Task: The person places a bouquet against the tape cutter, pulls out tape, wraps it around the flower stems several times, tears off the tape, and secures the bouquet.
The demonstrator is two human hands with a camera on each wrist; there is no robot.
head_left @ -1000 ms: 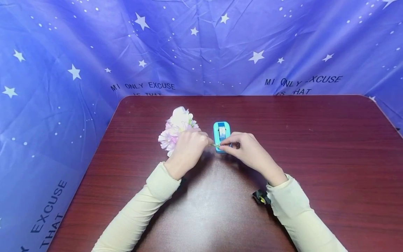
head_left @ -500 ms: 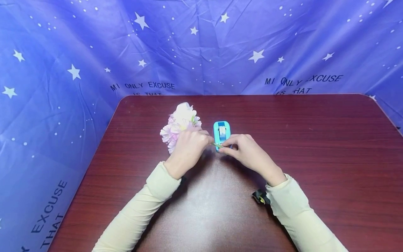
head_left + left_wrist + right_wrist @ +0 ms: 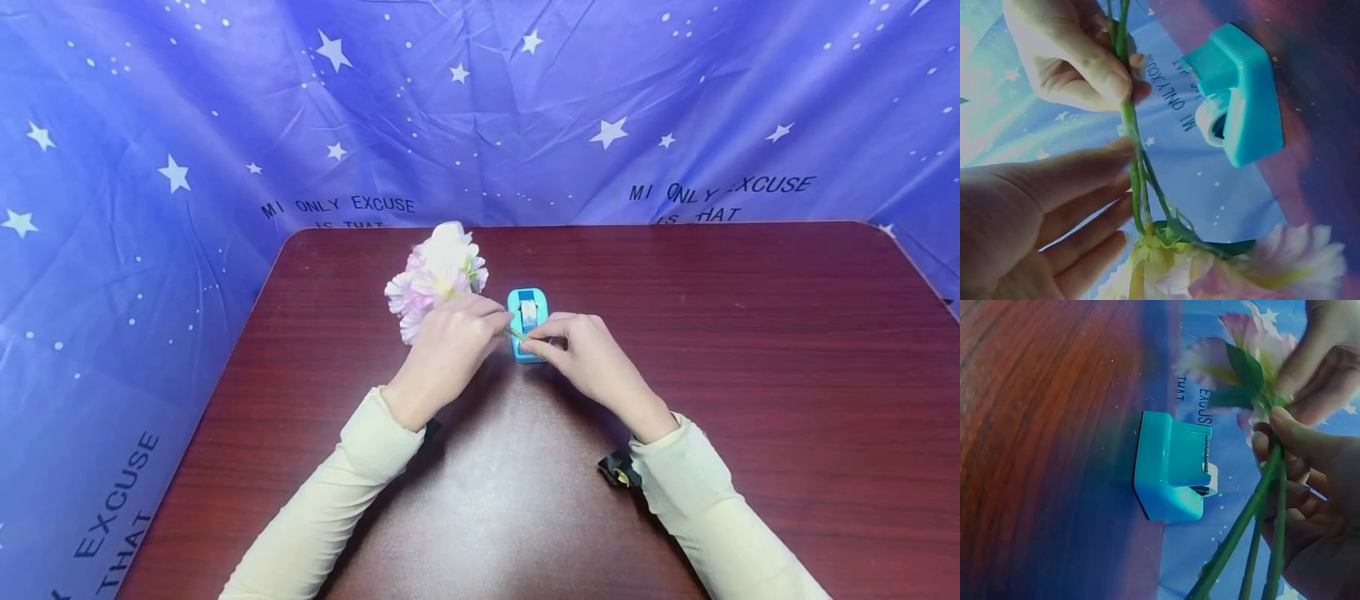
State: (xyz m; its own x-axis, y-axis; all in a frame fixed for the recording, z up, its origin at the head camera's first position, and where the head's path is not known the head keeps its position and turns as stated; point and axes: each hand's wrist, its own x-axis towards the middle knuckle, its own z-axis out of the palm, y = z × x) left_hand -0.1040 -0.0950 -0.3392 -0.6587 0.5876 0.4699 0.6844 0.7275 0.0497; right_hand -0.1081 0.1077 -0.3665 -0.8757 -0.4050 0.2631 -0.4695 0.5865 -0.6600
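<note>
A bunch of pale pink and white flowers [image 3: 442,271] with green stems [image 3: 1124,115] is held above the table between both hands. My left hand [image 3: 457,342] pinches the stems just below the blooms, its thumb pressed beside a small clear strip that looks like tape [image 3: 1127,130]. Further down, my right hand [image 3: 592,354] grips the stems between thumb and fingers; the loose stem ends run past it in the right wrist view. Just beyond the hands stands a turquoise tape dispenser [image 3: 528,312] with a roll of clear tape [image 3: 1212,120] in it, its front partly hidden by the fingers.
The dark red wooden table [image 3: 750,350] reaches to a blue star-printed cloth [image 3: 480,125] hung behind and at the left. A black strap piece [image 3: 621,469] with a yellow spot shows below the right sleeve cuff.
The blooms have tilted away toward the table's far edge and slightly right, as the left hand turned a little forward. The right hand and the dispenser have barely moved.
</note>
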